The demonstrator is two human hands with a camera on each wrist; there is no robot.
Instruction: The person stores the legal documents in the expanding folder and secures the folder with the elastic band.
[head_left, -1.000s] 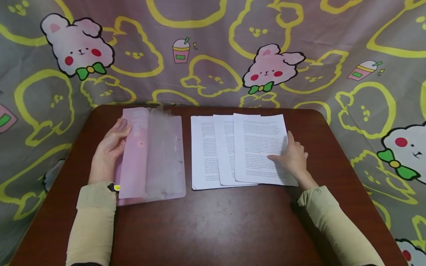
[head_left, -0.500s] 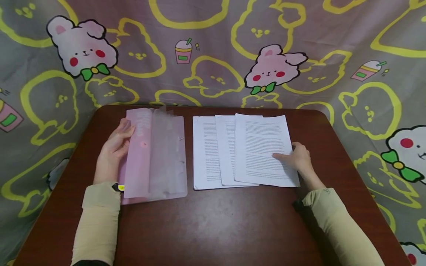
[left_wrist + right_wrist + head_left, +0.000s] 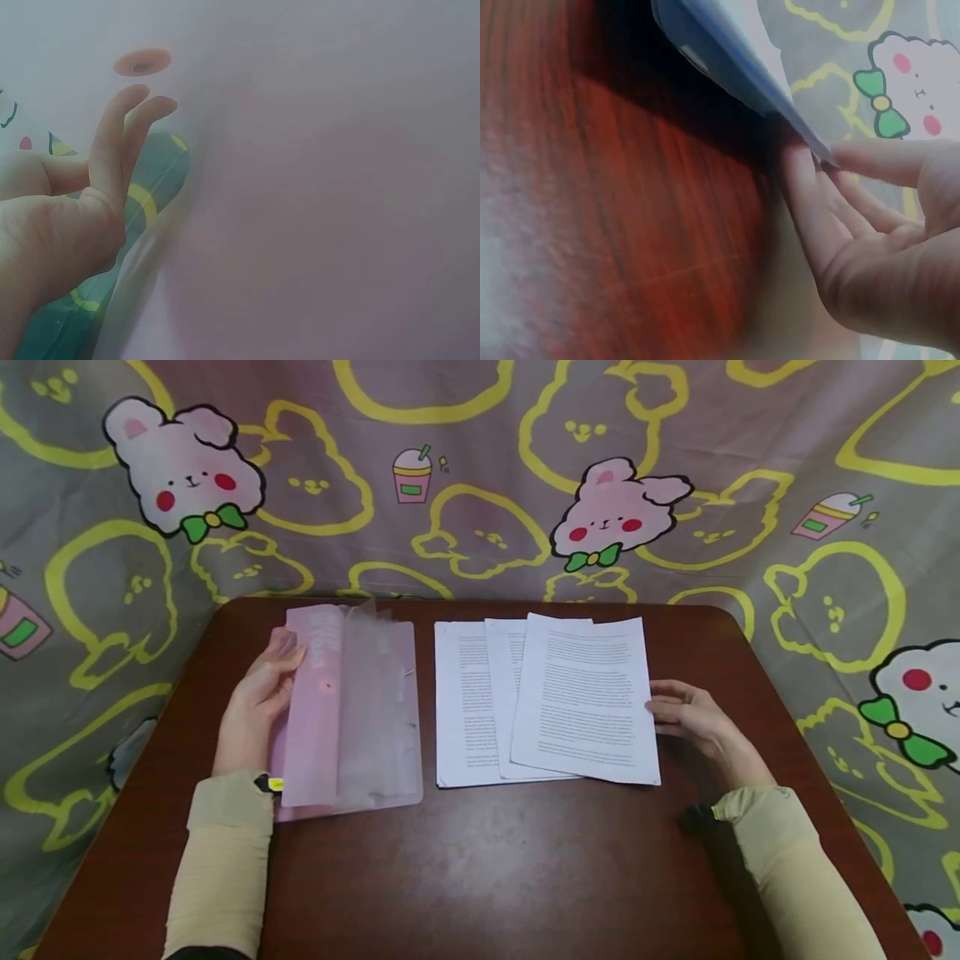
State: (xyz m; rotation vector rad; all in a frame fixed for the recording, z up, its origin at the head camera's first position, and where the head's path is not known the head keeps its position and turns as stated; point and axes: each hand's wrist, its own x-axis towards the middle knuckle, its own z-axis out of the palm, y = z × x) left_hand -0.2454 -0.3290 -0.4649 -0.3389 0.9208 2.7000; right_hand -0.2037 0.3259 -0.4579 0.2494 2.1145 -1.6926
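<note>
A pink translucent folder lies at the left of the table with its cover and clear inner sleeves raised. At the cover's left edge is my left hand, holding it up; in the left wrist view its fingertips are near an orange printed spot. To the right, three overlapping stacks of printed paper lie side by side. The rightmost stack is on top, slightly turned. My right hand pinches its right edge, and the right wrist view shows paper between the thumb and fingers.
The middle stack and the left stack lie partly covered. Beneath everything is a brown wooden table. A cartoon-patterned curtain hangs behind the table and along both sides.
My right hand has drawn back from the top of the rightmost stack to its right edge. That stack has shifted slightly left and turned. The left hand still holds the folder's cover.
</note>
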